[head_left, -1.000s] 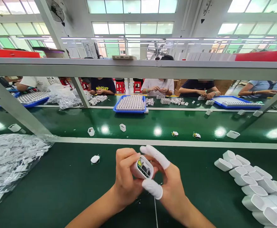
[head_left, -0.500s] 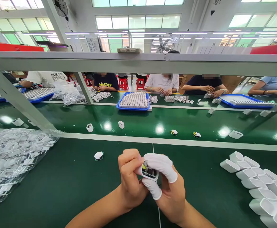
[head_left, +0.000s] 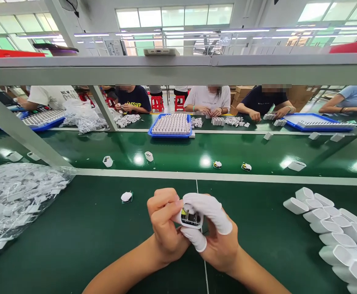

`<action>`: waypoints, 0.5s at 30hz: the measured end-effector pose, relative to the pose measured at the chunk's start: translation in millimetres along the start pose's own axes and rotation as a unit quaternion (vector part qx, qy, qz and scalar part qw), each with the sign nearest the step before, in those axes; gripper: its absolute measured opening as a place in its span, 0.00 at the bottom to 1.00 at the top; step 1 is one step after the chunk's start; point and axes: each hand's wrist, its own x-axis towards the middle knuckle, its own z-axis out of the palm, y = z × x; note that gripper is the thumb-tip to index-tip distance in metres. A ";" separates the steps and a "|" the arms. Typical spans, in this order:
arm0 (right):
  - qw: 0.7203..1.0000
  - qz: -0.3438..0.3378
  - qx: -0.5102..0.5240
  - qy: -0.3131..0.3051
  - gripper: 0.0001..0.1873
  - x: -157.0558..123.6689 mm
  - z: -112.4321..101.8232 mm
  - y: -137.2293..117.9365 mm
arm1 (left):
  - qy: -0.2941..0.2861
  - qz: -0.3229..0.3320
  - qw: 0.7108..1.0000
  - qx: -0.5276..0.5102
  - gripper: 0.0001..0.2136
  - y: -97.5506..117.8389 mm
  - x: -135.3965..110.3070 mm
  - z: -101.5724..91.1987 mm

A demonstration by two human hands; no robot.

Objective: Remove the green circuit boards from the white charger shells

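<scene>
Both hands hold one white plastic housing (head_left: pixel 178 219) above the green bench, its open end facing me. Inside it a circuit board (head_left: pixel 190 216) shows dark parts, metal pins and a bit of yellow. My left hand (head_left: pixel 167 228) wraps its bare fingers round the far left side of the housing. With white finger cots on thumb and fingers, my right hand (head_left: pixel 219 232) grips the rim from above and below. A small board with a white round top (head_left: pixel 126 197) lies on the bench, left of my hands.
Several empty white housings (head_left: pixel 337 239) lie grouped at the right. A clear bag of white parts (head_left: pixel 22 200) fills the left. Beyond a pale strip, a green belt (head_left: pixel 178 157) carries housings and boards. Co-workers sit behind a blue tray (head_left: pixel 169 134); a metal frame (head_left: pixel 178 75) crosses above.
My hands have shifted slightly left with the housing, and its open end shows more of the board. Items on the belt have moved left. The view has tilted down a little.
</scene>
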 end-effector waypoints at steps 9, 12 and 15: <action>0.996 -0.044 -0.067 0.035 0.25 -6.3 3.8 -5.4 | 0.029 0.007 0.999 0.032 0.06 8.4 10.3 -1.5; 1.000 -0.001 -0.015 0.024 0.22 -3.8 5.2 -11.5 | 0.044 0.025 0.998 0.028 0.04 7.6 10.7 -2.5; 0.996 0.053 0.066 0.038 0.21 -3.7 8.4 -13.4 | 0.051 0.026 0.998 0.023 0.06 9.5 12.1 -1.2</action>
